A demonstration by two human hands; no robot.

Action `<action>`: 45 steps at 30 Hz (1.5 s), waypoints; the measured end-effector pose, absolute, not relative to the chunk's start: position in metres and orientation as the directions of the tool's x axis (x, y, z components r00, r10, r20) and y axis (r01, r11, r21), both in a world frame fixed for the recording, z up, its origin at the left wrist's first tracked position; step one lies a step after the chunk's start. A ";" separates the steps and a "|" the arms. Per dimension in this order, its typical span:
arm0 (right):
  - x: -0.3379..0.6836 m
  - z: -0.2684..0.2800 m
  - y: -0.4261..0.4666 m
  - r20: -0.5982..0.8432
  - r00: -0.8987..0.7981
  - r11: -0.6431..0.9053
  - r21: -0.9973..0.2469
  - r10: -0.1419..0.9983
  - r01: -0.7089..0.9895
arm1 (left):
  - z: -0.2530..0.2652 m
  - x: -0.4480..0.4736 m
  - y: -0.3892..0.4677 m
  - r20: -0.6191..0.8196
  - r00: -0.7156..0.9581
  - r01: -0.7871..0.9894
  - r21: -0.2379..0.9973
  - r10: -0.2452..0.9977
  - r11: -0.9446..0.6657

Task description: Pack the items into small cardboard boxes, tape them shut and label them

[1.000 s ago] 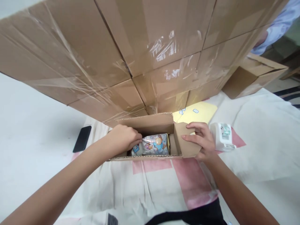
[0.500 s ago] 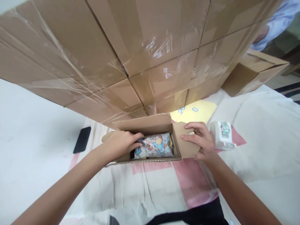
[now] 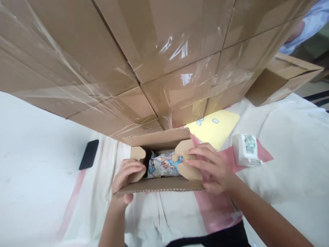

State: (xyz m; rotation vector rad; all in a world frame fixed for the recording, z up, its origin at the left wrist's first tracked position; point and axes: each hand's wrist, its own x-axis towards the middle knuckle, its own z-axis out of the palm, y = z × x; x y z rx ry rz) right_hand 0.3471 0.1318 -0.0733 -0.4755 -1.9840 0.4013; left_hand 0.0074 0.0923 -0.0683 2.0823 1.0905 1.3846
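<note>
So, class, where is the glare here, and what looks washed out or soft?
In the head view, glare streaks the clear film over stacked cartons, the pale surface at left looks washed out, and finer details on the printed packet look soft.

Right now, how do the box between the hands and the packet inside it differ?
The box is plain brown cardboard; the packet has a colourful cartoon print. The box is larger, with the packet lying inside it. The box has straight edges, while the packet looks crinkled. The left hand and right hand touch the box's end flaps, but neither visibly touches the packet. Both things sit between the hands.
</note>
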 end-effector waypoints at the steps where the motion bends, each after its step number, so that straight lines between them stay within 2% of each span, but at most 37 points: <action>1: 0.345 -0.073 0.131 0.753 -0.418 0.858 -0.484 0.508 0.171 | -0.071 0.012 0.090 0.541 0.167 0.360 0.745 0.824 -0.562; 4: 0.339 -0.074 0.128 0.695 -0.377 0.783 -0.599 0.612 0.166 | -0.070 0.019 0.089 0.462 -0.117 0.315 0.857 0.879 -0.409; 6: 0.334 -0.076 0.126 0.621 -0.295 0.675 -0.725 0.727 0.139 | -0.067 0.022 0.093 0.405 -0.216 0.305 0.893 0.889 -0.332; 9: 0.329 -0.078 0.124 0.519 -0.240 0.553 -0.826 0.820 0.105 | -0.065 0.024 0.100 0.261 -0.139 0.208 0.951 0.955 -0.229; 12: 0.328 -0.079 0.127 0.533 -0.294 0.584 -0.803 0.794 0.122 | -0.068 0.023 0.100 0.284 -0.135 0.216 0.944 0.949 -0.251; 15: 0.331 -0.080 0.130 0.610 -0.319 0.672 -0.727 0.726 0.141 | -0.071 0.020 0.095 0.372 -0.118 0.449 0.847 0.921 -0.285; 17: 0.332 -0.080 0.133 0.642 -0.335 0.713 -0.683 0.690 0.161 | -0.068 0.018 0.091 0.426 -0.032 0.620 0.718 0.904 -0.316; 19: 0.333 -0.079 0.137 0.660 -0.363 0.745 -0.642 0.658 0.182 | -0.063 0.017 0.090 0.482 0.076 0.719 0.580 0.873 -0.383; 25: 0.332 -0.074 0.143 0.678 -0.371 0.766 -0.615 0.635 0.187 | -0.043 0.019 0.091 0.488 0.278 0.831 0.309 0.827 -0.462; 32: 0.332 -0.073 0.147 0.695 -0.353 0.776 -0.597 0.626 0.201 | -0.028 0.037 0.083 0.368 0.442 0.884 -0.026 0.818 -0.466; 35: 0.332 -0.074 0.147 0.692 -0.356 0.775 -0.597 0.628 0.206 | -0.023 0.052 0.079 0.364 0.425 0.900 -0.075 0.829 -0.428; 41: 0.332 -0.074 0.148 0.675 -0.355 0.757 -0.625 0.647 0.192 | -0.015 0.086 0.072 0.267 0.412 0.909 -0.047 0.871 -0.415; 45: 0.333 -0.073 0.147 0.667 -0.358 0.749 -0.637 0.654 0.182 | -0.023 0.102 0.070 0.277 0.424 0.896 0.009 0.862 -0.443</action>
